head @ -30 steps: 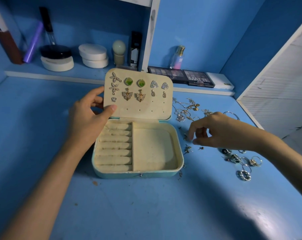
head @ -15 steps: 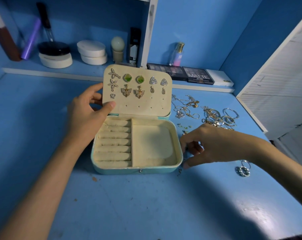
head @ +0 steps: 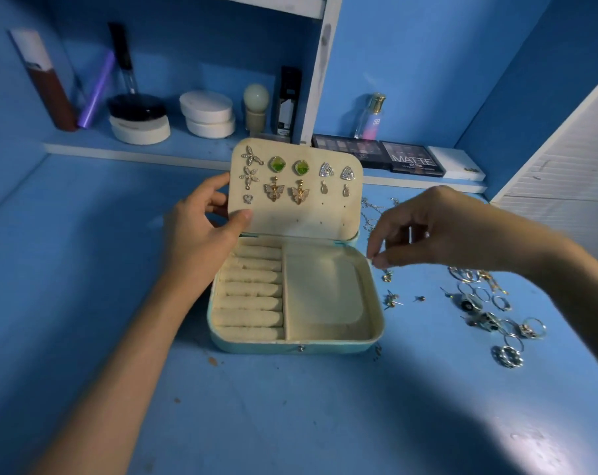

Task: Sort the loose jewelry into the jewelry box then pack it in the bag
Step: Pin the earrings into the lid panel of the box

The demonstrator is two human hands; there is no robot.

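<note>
On the blue table (head: 290, 423) I've got the jewelry box (head: 325, 345) sitting open, left hand (head: 201, 234) gripping the edge of its lid (head: 308, 217), thumb on the inside. Right hand (head: 438, 231) pinches some tiny pale piece (head: 371, 261) just over the box's right rim. Loose rings (head: 496, 313) lie off to the right.

The left hand (head: 199, 238) and the right hand (head: 440, 231) are bare. Both forearms are bare too, as far as they show.
</note>
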